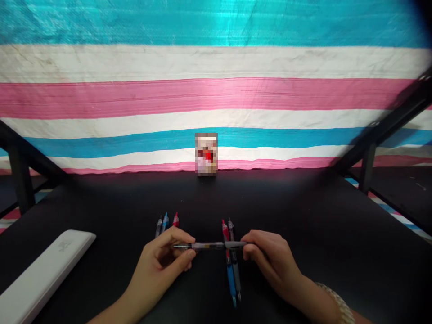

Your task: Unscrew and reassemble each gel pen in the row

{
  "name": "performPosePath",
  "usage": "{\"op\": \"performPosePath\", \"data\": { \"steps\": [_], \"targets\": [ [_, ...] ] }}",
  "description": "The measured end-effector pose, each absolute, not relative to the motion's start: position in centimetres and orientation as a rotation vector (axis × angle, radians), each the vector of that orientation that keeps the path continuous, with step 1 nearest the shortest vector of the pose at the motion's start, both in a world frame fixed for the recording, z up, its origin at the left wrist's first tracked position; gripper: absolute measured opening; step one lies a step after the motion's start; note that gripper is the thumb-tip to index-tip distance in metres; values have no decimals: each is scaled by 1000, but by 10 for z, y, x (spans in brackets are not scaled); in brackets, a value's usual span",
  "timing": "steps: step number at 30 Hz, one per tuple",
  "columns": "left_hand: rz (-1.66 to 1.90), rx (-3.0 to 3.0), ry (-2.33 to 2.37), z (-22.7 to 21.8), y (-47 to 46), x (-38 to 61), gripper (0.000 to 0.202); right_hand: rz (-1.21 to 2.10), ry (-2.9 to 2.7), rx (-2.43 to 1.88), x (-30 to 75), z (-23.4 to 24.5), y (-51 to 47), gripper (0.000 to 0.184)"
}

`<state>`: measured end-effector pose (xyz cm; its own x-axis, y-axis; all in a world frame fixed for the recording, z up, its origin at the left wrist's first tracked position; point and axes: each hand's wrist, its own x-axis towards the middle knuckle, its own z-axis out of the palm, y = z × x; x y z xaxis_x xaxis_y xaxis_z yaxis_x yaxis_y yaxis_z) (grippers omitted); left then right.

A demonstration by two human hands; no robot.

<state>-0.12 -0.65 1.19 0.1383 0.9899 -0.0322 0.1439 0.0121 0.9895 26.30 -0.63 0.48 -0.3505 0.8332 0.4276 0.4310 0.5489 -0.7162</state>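
A slim pen [209, 245] with a clear barrel and a grey part at its right end is held level above the table between my two hands. My left hand [168, 256] pinches the pen's metal-tipped left end between thumb and fingers. My right hand [270, 254] grips the grey end, its fingertips pressed together. Beneath the held pen lie a pen with a red top and blue lower barrel [231, 274] and a grey-black pen [236, 275], side by side. Beyond my left hand show the tops of a dark pen [158, 226], a blue pen [165, 221] and a red pen [176, 219]; the hand hides their lower parts.
A long white case-like object [47, 279] lies at the left of the black table [286, 202]. At the table's back edge stands a small pixelated box or card [206, 155]. Behind hangs a striped sheet [135, 99]. Black metal frame bars [388, 121] slope at both sides.
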Motion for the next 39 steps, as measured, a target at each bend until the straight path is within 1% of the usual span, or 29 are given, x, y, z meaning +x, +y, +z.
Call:
{"op": "performPosePath", "data": {
  "steps": [2,4,5,8,10,12,14,17,18,21,24,25,26,27,28,31,34,39],
  "targets": [
    [1035,1355,1239,13,-6,-1,11,647,-1972,-1033,261,4,-7,9],
    [1080,1314,1289,17,-6,2,10,651,-1940,-1072,259,1,-8,29],
    [1096,1292,1304,18,-6,3,11,637,-1922,-1086,259,-2,-9,31],
    [1115,1261,1302,21,-6,5,11,576,-1901,-1118,259,-6,-8,14],
    [1116,1260,1285,19,-5,4,11,570,-1932,-1126,260,-4,-6,7],
    [1095,1277,1262,17,-4,2,11,595,-1981,-1104,261,0,-5,9],
    [1080,1285,1255,15,-4,0,11,626,-2003,-1078,261,2,-4,6],
    [1100,1254,1265,15,-5,1,12,601,-1947,-1097,260,-2,-5,23],
    [1110,1241,1268,16,-5,2,11,581,-1933,-1112,260,-3,-5,23],
    [1116,1229,1265,19,-6,4,12,576,-1966,-1120,260,-3,-5,8],
    [1117,1225,1280,21,-6,5,13,611,-2033,-1076,261,1,-5,11],
    [1116,1223,1284,21,-6,5,13,609,-2028,-1071,261,2,-5,7],
    [1115,1223,1284,22,-6,5,14,602,-2006,-1078,260,1,-5,8],
    [1114,1223,1283,22,-6,5,14,590,-1976,-1096,260,1,-5,18],
    [1113,1222,1281,22,-6,5,14,566,-1954,-1104,260,0,-6,20],
    [1103,1230,1287,22,-6,5,14,537,-1990,-1107,260,-2,-6,6],
    [1083,1251,1291,18,-4,1,14,560,-2062,-1059,261,1,-6,9],
    [1019,1338,1236,7,-1,-6,14,525,-2072,-1042,262,3,-5,3]
  ]
}}
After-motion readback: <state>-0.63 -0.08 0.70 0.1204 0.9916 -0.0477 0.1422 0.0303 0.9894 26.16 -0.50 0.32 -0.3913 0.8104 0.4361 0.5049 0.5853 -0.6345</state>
